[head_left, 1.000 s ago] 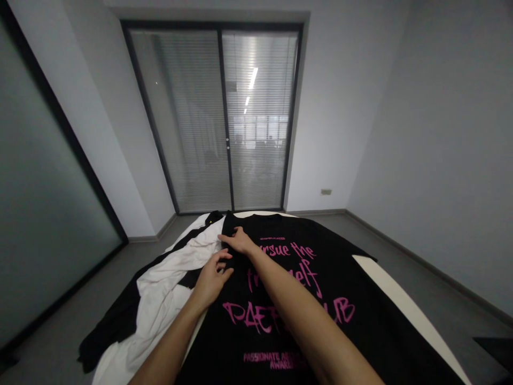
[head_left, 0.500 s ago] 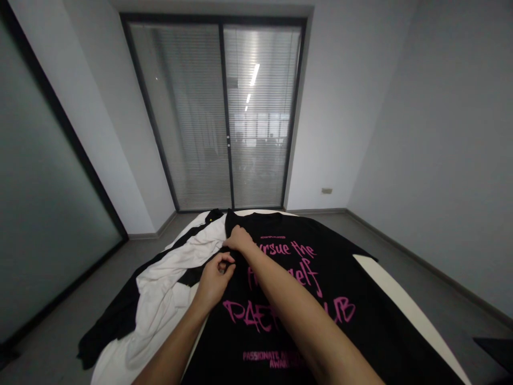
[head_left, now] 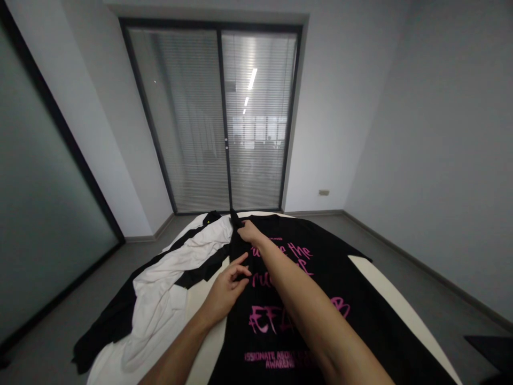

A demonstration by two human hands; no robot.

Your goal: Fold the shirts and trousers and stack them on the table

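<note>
A black T-shirt (head_left: 336,272) with pink lettering lies face up, its left side turned inward over part of the print. My right hand (head_left: 251,233) reaches across to the upper left of the shirt, fingers closed on the cloth near the shoulder, where a dark fold stands up. Lower down, my left hand (head_left: 228,289) hovers at the shirt's left edge with its fingers apart and slightly curved, holding nothing I can see. Whether its fingertips touch the cloth is unclear.
A white garment (head_left: 160,289) lies crumpled along the left of the cream table (head_left: 200,331), with black clothing (head_left: 108,315) beside it hanging over the edge. Beyond stands a glazed door (head_left: 224,123) with blinds. A dark object (head_left: 487,350) shows at lower right.
The T-shirt's left edge has shifted right and folded inward with my right hand, baring more tabletop. My left hand has moved right and its fingers have spread.
</note>
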